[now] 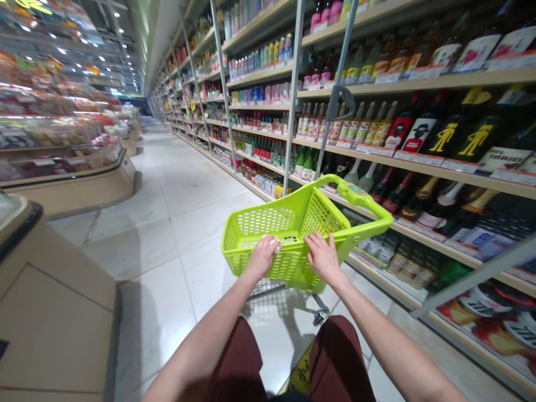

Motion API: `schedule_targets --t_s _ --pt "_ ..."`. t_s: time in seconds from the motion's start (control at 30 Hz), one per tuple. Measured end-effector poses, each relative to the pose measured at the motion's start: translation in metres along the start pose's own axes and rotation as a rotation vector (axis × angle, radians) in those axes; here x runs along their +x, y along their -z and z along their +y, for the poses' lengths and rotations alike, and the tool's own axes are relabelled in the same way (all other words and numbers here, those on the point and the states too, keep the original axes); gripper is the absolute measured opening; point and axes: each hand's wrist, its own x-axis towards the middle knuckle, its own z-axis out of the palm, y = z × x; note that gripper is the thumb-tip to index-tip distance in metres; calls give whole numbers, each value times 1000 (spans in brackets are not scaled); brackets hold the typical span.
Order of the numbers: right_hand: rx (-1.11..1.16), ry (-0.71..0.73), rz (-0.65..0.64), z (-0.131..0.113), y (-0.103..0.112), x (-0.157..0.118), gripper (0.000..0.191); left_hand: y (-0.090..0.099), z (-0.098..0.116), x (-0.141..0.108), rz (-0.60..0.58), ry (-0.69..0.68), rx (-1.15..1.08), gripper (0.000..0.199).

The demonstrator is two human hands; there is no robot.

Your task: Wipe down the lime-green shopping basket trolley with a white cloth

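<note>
And here, from mid-aisle, the left hand (263,255) and the right hand (323,258) are seen laid on the near rim of a lime-green plastic shopping basket (322,215). The 2 hands are held apart, not pressed together, with green mesh showing between them. The fingers (268,245) of each hand are spread a little and curved over the rim. No pinch is seen, and how firmly the rim is being gripped cannot be told. A small pale scrap is glimpsed at the left hand's fingertips, too small to be identified.

The basket is seated on a low wheeled cart frame (268,287), directly ahead of the wearer, with a caster (320,316) visible beneath it. Its long handle (360,198) is swung up and across to the right, well clear of both hands.

On the right, tall store shelving (419,167) is packed with wine bottles (397,192), and drink cans (259,56) are lined up farther along. On the left, a glass-fronted deli counter (71,190) stands across white floor tiles (138,245). Maroon shorts (234,363) are caught at the bottom of the view, and a yellow printed card (299,374) is shown between the legs.
</note>
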Motion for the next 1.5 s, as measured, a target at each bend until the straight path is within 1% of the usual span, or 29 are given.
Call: schedule_targets --t_s 0.07,0.13,0.23,0.3,0.37,0.47,0.57,0.63,0.7,0.8,0.87,0.93,1.0,1.1,1.17,1.33,1.5 --pt "3 5 8 7 -1 -1 41 8 -13 -9 -21 12 11 40" --pt "3 -1 13 12 -2 -2 41 18 -34 -26 -5 48 32 39" --pt "-4 -20 14 15 -5 -1 41 28 -62 -50 80 136 67 36" --pt "-11 -36 14 14 -6 0 41 28 -68 -57 125 179 76 35" --pt "-16 -48 15 12 -8 -1 42 23 -61 -55 132 186 71 36" --pt "-24 -49 17 14 -10 -2 44 12 -37 -38 87 130 53 41" --pt "-27 -42 21 23 -13 -3 46 3 -14 -22 40 45 37 44" --pt "-20 -44 27 32 -14 -3 45 4 -9 -19 12 1 27 45" --pt "-13 -60 37 41 -15 -1 44 9 -11 -24 -20 -19 17 44" --pt "-8 -115 43 51 -16 0 39 20 -21 -39 -55 16 6 43" --pt "-6 -176 56 53 -18 0 36 24 -25 -48 -66 43 -4 43" --pt "4 -223 80 52 -22 -1 35 25 -25 -55 -72 40 -15 43" --pt "29 -212 100 50 -26 -3 35 23 -20 -59 -69 17 -24 42" --pt "80 -127 120 49 -34 -6 35 18 -8 -64 -42 -9 -41 43" --pt "107 -98 137 51 -38 -6 35 17 0 -68 -18 -18 -56 43" --pt "143 -121 143 57 -43 -4 34 14 17 -76 13 -56 -85 42" --pt "185 -153 157 71 -47 5 27 11 35 -76 10 -100 -117 43"
